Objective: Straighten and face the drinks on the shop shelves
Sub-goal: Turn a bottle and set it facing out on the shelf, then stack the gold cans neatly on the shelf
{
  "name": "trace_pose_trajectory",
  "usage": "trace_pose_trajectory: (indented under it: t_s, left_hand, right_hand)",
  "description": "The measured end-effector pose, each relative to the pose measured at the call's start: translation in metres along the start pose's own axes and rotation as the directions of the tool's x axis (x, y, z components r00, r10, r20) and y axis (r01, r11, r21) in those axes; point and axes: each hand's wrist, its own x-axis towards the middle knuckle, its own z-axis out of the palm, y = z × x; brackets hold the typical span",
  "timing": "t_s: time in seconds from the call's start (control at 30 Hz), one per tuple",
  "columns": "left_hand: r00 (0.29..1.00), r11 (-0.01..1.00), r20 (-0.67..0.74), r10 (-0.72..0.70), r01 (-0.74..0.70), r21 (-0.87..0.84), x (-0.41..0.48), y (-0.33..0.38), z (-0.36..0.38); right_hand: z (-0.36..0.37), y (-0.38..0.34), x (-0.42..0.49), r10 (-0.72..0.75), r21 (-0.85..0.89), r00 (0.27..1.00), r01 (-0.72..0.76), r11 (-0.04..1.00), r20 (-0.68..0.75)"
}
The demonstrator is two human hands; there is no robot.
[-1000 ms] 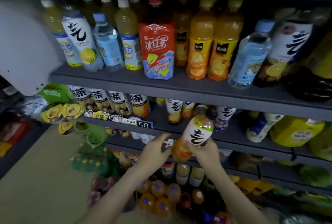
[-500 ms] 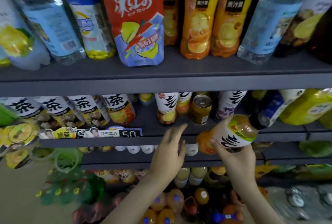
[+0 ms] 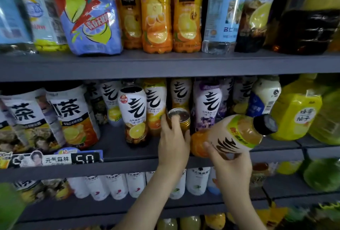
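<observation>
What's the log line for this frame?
left hand: grips can | right hand: holds tilted bottle | place: middle shelf

Dim and flat, with deep shadow at the back of the middle shelf (image 3: 128, 165), faint glare on the can (image 3: 184, 119) lid, bottles (image 3: 11, 17) smeared and bowed toward both side edges.

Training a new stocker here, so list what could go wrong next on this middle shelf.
1. The right hand holds the tilted bottle only near its base, almost on its side. It may slip and drop.
2. The left hand grips the gold-lidded can, which sits squeezed between upright bottles. Pulling it out could tip the purple-labelled bottle.
3. The tilted bottle's cap end lies close to the yellow bottle, so a swing might knock it.
</observation>
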Motion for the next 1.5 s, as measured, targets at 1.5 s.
trace_pose_trajectory:
  t_s: [1.5]
  left_hand:
    - [0.882, 0.501, 0.459, -0.105, 0.445, -0.742, 0.067, 0.107, -0.362]
  right_hand:
    - [0.019, -0.353, -0.053, -0.237, 0.188, 0.849, 0.166, 0.968, 0.473]
